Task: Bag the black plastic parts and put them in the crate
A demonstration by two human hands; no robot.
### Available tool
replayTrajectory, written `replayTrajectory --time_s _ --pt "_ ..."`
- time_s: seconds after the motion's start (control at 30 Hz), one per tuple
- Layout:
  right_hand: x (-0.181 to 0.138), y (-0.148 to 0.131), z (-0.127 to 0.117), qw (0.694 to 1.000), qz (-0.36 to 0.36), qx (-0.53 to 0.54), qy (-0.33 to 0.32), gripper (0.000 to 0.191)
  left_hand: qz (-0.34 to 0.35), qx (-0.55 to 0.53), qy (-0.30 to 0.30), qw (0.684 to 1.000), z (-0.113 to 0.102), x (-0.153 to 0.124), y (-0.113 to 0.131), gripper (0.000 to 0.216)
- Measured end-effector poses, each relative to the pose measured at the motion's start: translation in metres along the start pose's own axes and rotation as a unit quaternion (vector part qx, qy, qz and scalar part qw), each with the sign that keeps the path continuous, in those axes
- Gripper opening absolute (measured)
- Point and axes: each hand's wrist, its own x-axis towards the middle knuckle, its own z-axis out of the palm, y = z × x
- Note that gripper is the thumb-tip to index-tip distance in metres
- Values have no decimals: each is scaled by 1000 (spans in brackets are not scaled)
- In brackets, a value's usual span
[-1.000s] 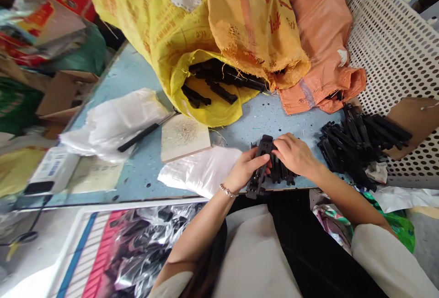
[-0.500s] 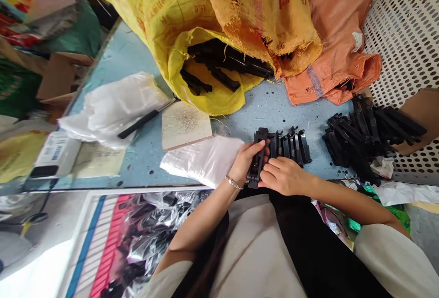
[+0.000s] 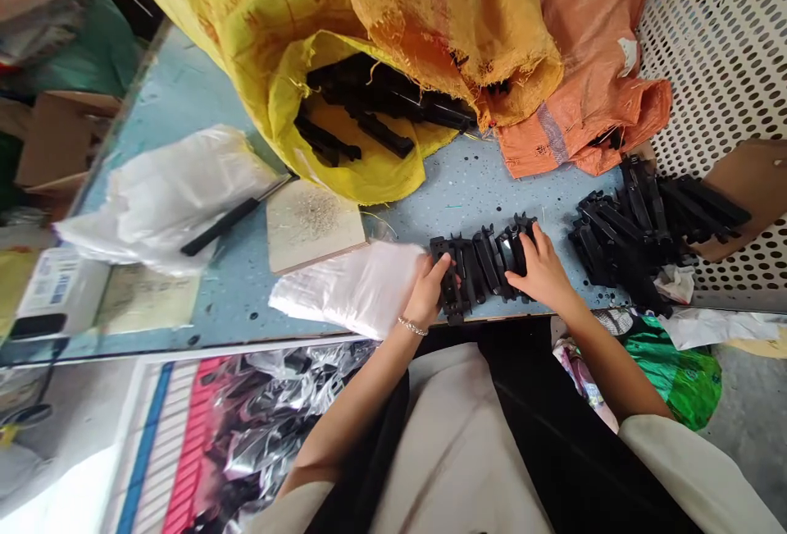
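Observation:
A long black plastic part (image 3: pixel 453 304) stands at the left end of a row, with my left hand (image 3: pixel 426 292) closed on it, thumb across its face. Several similar black plastic parts (image 3: pixel 487 263) stand side by side on the table to its right. My right hand (image 3: pixel 546 271) grips at the right end of this row, thumb on the near side and fingers over the far side; the part under the fingers is partly hidden. A stack of clear plastic bags (image 3: pixel 350 288) lies against my left hand.
Behind the row, a yellow sack (image 3: pixel 369 181) gapes open with black parts inside, beside an orange sack (image 3: pixel 584 124). A pile of black parts (image 3: pixel 639 222) lies right. A black-handled tool (image 3: pixel 221 226), a pale board (image 3: pixel 316 226) and a white box (image 3: pixel 58 284) lie left.
My right hand has left the part in my left hand and moved right to the far end of the row. My left hand has brought its part against the row's left end.

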Motion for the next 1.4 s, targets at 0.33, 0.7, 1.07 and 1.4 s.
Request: replayTrajectory --time_s 0.33,0.7,1.07,1.4 --pt "-24 -52 -49 923 -369 111 -17 49 -263 10 -408 874 -32 -49 26 59" --pt "-43 -39 -17 919 -98 364 -119 28 349 621 104 694 -88 -41 4 22" --pt "-78 -86 34 631 94 732 -238 40 314 441 11 841 -118 -26 27 18" --pt "-78 -115 56 610 129 720 -305 30 440 527 42 726 -122 -36 20 32"
